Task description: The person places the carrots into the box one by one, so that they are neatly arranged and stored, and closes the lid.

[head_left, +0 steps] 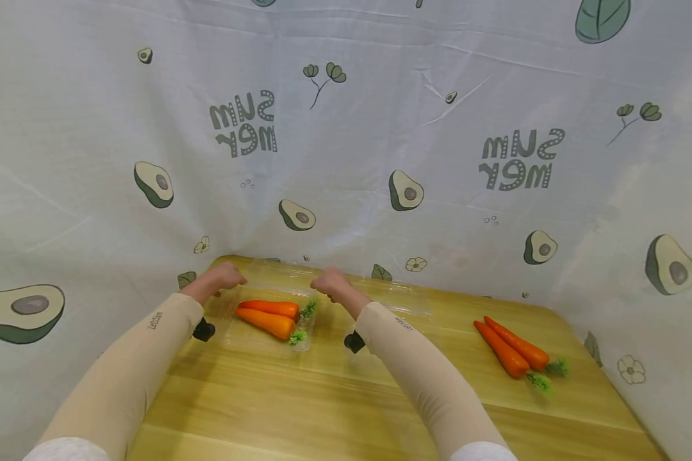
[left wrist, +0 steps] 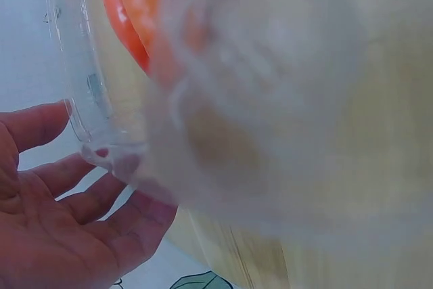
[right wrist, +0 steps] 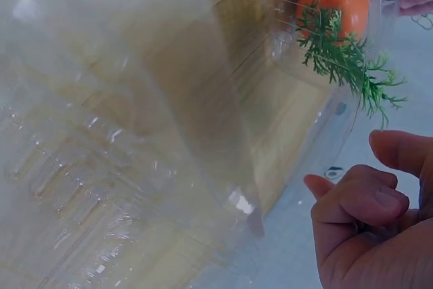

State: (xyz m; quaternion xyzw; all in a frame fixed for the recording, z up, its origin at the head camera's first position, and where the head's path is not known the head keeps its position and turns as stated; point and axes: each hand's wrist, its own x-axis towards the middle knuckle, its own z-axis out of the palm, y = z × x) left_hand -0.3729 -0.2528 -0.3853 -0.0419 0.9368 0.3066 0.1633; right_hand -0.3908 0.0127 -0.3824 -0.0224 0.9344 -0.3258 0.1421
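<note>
A clear plastic container [head_left: 245, 336] lies at the left of the wooden table with two orange carrots [head_left: 269, 320] in it, their green tops toward the right. Beside its far left corner is my left hand [head_left: 223, 276]. In the left wrist view the thumb meets the clear rim, and the fairly straight fingers [left wrist: 88, 197] overlap the plastic corner. On the container's other side, my right hand [head_left: 336, 285] hovers near its far right corner. Its fingers [right wrist: 358, 201] are loosely curled with nothing in them, just off the carrot greens [right wrist: 345, 65] in the right wrist view.
A second clear plastic container [head_left: 406, 299] lies right of my right hand, partly behind that forearm. Two more carrots [head_left: 510, 349] with green tops lie at the table's right. A white curtain [head_left: 346, 160] printed with avocados hangs along the table's back and sides.
</note>
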